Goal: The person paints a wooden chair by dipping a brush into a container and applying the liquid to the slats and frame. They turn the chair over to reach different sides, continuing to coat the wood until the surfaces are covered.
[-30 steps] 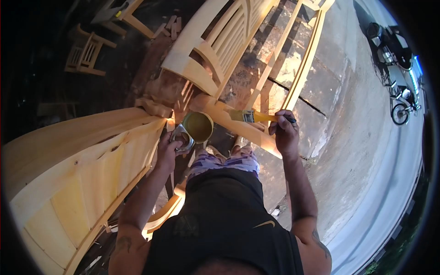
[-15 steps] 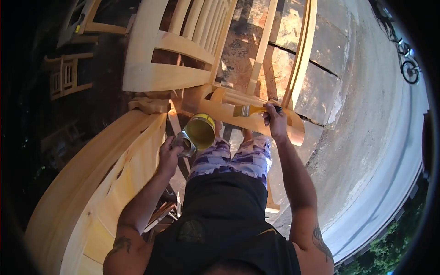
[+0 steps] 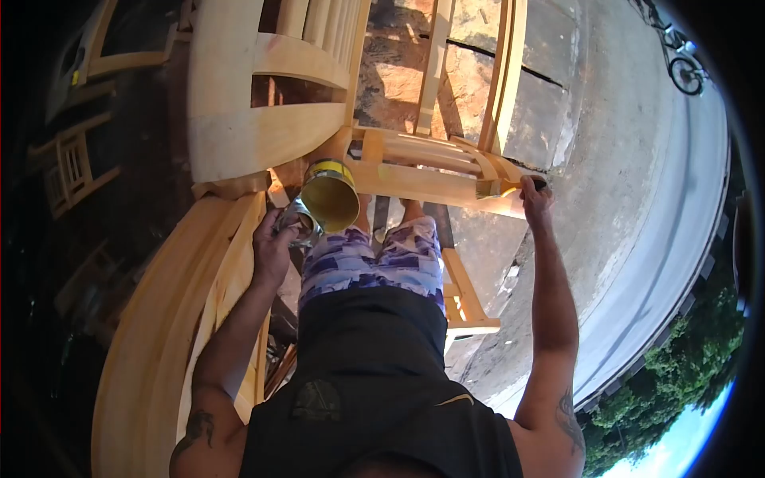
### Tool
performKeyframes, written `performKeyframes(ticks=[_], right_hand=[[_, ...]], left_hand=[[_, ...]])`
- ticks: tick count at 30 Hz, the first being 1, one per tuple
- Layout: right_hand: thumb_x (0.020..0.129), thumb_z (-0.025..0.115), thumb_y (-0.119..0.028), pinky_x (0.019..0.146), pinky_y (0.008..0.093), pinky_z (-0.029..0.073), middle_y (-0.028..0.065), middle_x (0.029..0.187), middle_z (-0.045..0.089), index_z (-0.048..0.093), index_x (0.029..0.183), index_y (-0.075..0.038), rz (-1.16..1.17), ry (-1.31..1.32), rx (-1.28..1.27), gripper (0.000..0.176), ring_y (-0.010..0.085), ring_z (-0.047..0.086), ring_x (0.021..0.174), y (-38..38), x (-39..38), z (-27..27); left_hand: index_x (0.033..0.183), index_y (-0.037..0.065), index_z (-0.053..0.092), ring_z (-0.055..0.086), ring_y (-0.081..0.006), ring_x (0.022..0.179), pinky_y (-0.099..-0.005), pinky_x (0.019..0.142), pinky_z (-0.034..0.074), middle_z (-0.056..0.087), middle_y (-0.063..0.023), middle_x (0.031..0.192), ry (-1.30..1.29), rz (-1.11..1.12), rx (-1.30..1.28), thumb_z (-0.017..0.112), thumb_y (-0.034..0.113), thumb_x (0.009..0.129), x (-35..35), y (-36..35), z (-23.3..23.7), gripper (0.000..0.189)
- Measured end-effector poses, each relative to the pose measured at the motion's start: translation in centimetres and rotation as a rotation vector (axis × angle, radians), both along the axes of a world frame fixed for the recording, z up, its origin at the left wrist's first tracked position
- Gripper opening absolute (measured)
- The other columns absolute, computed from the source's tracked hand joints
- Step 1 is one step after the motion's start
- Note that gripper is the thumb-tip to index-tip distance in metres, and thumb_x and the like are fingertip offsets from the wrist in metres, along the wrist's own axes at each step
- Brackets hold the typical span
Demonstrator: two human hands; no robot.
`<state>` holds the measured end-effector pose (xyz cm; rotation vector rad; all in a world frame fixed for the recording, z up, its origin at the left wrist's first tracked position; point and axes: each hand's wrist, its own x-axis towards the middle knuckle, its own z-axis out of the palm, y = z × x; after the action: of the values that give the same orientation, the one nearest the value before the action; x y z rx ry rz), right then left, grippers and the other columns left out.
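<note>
My right hand (image 3: 536, 202) is closed around the handle of a paintbrush (image 3: 500, 188). Its bristles point left and lie over the right end of a pale wooden rail (image 3: 422, 182), part of a slatted wooden bench frame (image 3: 303, 127). On the other side, my left hand (image 3: 272, 245) grips the silvery metal piece (image 3: 301, 223) at the side of a paint can (image 3: 333, 203). The can has a yellow band and is tilted, its wide mouth facing me. It hangs in front of the rail's left end, above my legs.
A long curved wooden piece (image 3: 159, 319) runs along my left side. Another wooden frame (image 3: 470, 299) stands low by my right leg. More wooden furniture (image 3: 73, 166) sits in shade at far left. Beyond the concrete at right are a road (image 3: 669, 231) and a bicycle (image 3: 685, 76).
My right hand has moved right with the paintbrush, from the rail's middle part to its right end. My left hand still holds the can. The whole view has shifted a little.
</note>
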<state>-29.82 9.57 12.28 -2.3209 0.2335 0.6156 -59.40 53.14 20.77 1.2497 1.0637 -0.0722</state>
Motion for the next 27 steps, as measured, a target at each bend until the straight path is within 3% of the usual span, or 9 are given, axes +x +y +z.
performKeyframes(ticks=[3, 6, 11, 16, 18, 21, 23, 24, 27], right_hand=[[0.092, 0.064, -0.032, 0.060, 0.0345, 0.051, 0.0122, 0.067, 0.066, 0.069, 0.090, -0.003, 0.139, -0.333, -0.173, 0.030, 0.0184, 0.065, 0.061, -0.3, 1.2, 2.2], [0.091, 0.063, -0.025, 0.059, 0.0425, 0.052, 0.0175, 0.073, 0.069, 0.066, 0.086, -0.005, 0.370, -0.377, -0.195, 0.021, 0.0348, 0.069, 0.067, 6.1, -0.9, 2.0], [0.089, 0.064, -0.022, 0.055, 0.0439, 0.051, 0.0191, 0.072, 0.067, 0.062, 0.084, -0.005, 0.610, -0.407, -0.023, 0.018, 0.0355, 0.066, 0.061, 19.5, -6.3, 0.1], [0.090, 0.063, -0.025, 0.055, 0.0407, 0.052, 0.0204, 0.067, 0.065, 0.062, 0.085, -0.002, 0.401, -0.192, 0.233, 0.024, 0.0338, 0.068, 0.062, 26.1, -5.4, 3.5], [0.091, 0.063, -0.026, 0.054, 0.0401, 0.050, 0.0199, 0.065, 0.063, 0.063, 0.087, 0.000, 0.343, -0.123, 0.299, 0.027, 0.0331, 0.066, 0.060, 26.3, -5.0, 2.3], [0.091, 0.063, -0.025, 0.053, 0.0409, 0.050, 0.0195, 0.062, 0.061, 0.062, 0.085, -0.001, 0.572, -0.296, 0.185, 0.025, 0.0332, 0.065, 0.059, 22.0, -5.4, -5.0], [0.085, 0.064, -0.016, 0.047, 0.0414, 0.049, 0.0144, 0.068, 0.061, 0.061, 0.080, -0.007, 0.746, -0.636, 0.100, 0.011, 0.0331, 0.062, 0.054, 18.5, -3.8, -3.4], [0.085, 0.064, -0.012, 0.045, 0.0392, 0.048, 0.0128, 0.077, 0.062, 0.062, 0.082, -0.009, 0.750, -0.592, -0.069, 0.004, 0.0311, 0.062, 0.053, 15.6, -2.8, -4.9], [0.084, 0.066, -0.013, 0.043, 0.0380, 0.047, 0.0107, 0.071, 0.061, 0.063, 0.082, -0.009, 0.610, -0.595, -0.032, 0.006, 0.0281, 0.061, 0.051, 14.5, -1.4, -0.8]], left_hand=[[0.108, -0.002, 0.061, 0.065, -0.0146, 0.087, -0.0288, 0.083, 0.052, 0.066, -0.0059, 0.096, -0.003, 0.006, -0.013, 0.053, 0.000, 0.084, -0.7, -0.1, -0.4, 0.026], [0.108, -0.002, 0.061, 0.064, -0.0138, 0.088, -0.0285, 0.083, 0.051, 0.066, -0.0053, 0.096, -0.022, -0.020, -0.035, 0.054, 0.000, 0.084, -1.7, 0.2, -0.7, 0.025], [0.106, -0.001, 0.062, 0.061, -0.0123, 0.088, -0.0271, 0.082, 0.049, 0.065, -0.0043, 0.096, 0.002, -0.036, -0.005, 0.055, 0.000, 0.084, -2.4, 0.5, -0.4, 0.024], [0.108, -0.002, 0.062, 0.061, -0.0127, 0.089, -0.0271, 0.083, 0.049, 0.065, -0.0043, 0.096, 0.025, -0.055, 0.053, 0.055, 0.001, 0.084, -3.6, 1.0, -0.4, 0.025], [0.109, -0.002, 0.062, 0.062, -0.0132, 0.089, -0.0273, 0.083, 0.049, 0.065, -0.0047, 0.096, 0.027, -0.063, 0.061, 0.055, 0.001, 0.084, -2.8, 0.8, -0.1, 0.026], [0.109, -0.002, 0.062, 0.062, -0.0131, 0.089, -0.0273, 0.083, 0.049, 0.066, -0.0048, 0.097, 0.022, -0.046, 0.039, 0.055, 0.001, 0.083, -1.5, 0.5, 0.3, 0.027], [0.108, -0.001, 0.061, 0.060, -0.0119, 0.088, -0.0269, 0.083, 0.048, 0.065, -0.0042, 0.096, 0.008, -0.030, 0.021, 0.056, 0.001, 0.082, -1.0, 0.4, 0.1, 0.027], [0.108, -0.001, 0.061, 0.060, -0.0120, 0.088, -0.0269, 0.083, 0.048, 0.065, -0.0042, 0.096, 0.008, -0.026, 0.010, 0.055, 0.001, 0.082, -0.6, 0.3, 0.2, 0.027], [0.108, -0.002, 0.061, 0.061, -0.0128, 0.089, -0.0272, 0.083, 0.049, 0.065, -0.0048, 0.097, 0.000, -0.053, 0.000, 0.055, 0.001, 0.082, -0.7, 0.4, 0.2, 0.027]])
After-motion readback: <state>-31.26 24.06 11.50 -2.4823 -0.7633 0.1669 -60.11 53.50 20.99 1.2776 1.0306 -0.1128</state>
